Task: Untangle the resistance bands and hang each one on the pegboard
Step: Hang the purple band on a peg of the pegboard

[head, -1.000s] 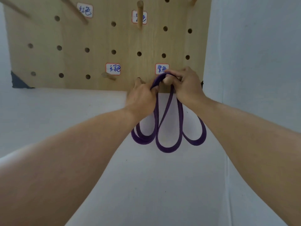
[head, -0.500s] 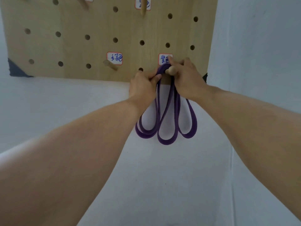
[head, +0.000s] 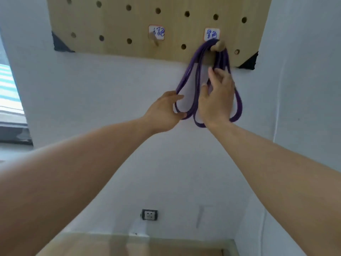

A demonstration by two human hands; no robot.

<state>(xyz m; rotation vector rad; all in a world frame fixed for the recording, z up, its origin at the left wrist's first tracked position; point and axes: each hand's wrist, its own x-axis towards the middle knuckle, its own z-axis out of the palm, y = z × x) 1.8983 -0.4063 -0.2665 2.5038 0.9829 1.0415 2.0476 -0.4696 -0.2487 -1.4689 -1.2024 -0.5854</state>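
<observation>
head view showed the purple band (head: 195, 74) hung in loops on the right wooden peg (head: 218, 46) of the pegboard (head: 129, 24). your left hand (head: 164, 113) pinched its left loop; your right hand (head: 216, 97) lay open, fingers straight against the strands.

Two small white labels with red borders are stuck on the wooden pegboard (head: 114, 24), each bearing blue handwritten characters. The left label (head: 156, 32) sits just above a bare wooden peg (head: 154, 40); its writing is too blurred to read with certainty. The right label (head: 211, 34) sits directly above the peg (head: 218, 46) that carries the purple band (head: 195, 71); its two handwritten characters are likewise too blurred to make out. No other text, brand or number is legible.
</observation>
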